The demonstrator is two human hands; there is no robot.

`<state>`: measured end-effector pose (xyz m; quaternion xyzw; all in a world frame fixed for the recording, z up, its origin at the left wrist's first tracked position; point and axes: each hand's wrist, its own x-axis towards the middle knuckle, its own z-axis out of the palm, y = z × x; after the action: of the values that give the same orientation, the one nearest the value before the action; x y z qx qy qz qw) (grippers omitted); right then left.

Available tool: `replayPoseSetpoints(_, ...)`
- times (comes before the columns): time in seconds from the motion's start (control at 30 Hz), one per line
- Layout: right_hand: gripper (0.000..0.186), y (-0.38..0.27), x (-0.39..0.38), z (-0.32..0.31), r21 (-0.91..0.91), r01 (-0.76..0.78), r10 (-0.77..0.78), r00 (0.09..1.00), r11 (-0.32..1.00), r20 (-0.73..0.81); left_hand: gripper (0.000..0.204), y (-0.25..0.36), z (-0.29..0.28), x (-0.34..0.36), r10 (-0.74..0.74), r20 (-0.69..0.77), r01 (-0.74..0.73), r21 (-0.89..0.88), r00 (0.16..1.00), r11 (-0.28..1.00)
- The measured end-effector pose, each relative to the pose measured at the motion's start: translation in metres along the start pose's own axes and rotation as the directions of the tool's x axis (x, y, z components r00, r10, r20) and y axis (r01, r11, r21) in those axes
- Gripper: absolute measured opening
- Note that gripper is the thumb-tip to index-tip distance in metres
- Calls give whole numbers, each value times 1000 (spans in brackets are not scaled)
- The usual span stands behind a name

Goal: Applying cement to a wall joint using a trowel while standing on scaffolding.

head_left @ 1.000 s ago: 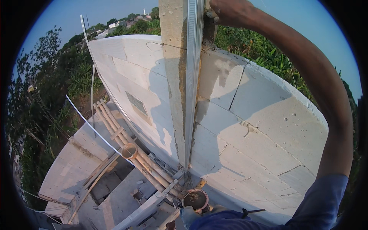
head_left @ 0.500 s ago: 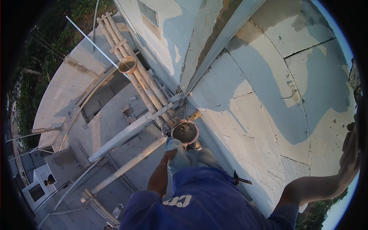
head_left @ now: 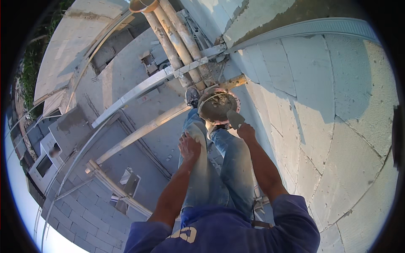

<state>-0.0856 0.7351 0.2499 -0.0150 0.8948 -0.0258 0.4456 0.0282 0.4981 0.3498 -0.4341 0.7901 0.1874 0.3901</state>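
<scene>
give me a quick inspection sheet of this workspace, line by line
surface: person stands on wooden scaffold poles beside a block wall, high above the ground
job's things: round bucket of grey mortar at the feet; trowel over its rim
clutter: loose blocks and planks on the paved yard far below
grippers: left hand rests on the left knee, holding nothing; right hand grips the trowel
cables: nothing seen
surroundings: metal straightedge against the wall; greenery at the far left edge

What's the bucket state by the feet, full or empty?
Partly filled: the bucket stands upright with grey mortar inside, and the trowel in the right hand reaches over its rim.
</scene>
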Motion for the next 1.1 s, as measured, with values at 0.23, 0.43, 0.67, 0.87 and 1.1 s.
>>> replayPoseSetpoints(0.23, 35, 9, 132, 113, -79, 77, -69, 992, 994, 101, 54, 13, -8, 13, 7, 27, -6, -21, 1000, 1000)
replayPoseSetpoints(0.43, 42, -13, 130, 140, 328, 102, -100, 995, 939, -23, 51, 5, -9, 17, -14, 13, 13, 49, 1000, 999)
replayPoseSetpoints(0.67, 45, -7, 146, 160, 340, 152, -153, 988, 928, -24, 49, 16, -10, 10, 12, 15, -13, 31, 1000, 999)
replayPoseSetpoints(0.87, 34, -3, 123, 127, 462, 283, -226, 958, 841, -175, 49, 17, -15, 14, 10, -7, -9, 49, 1000, 999)
replayPoseSetpoints(1.1, 42, 37, 79, 81, 468, 173, -171, 984, 867, -48, 49, 21, -3, 8, 63, -1, -62, 56, 998, 996)
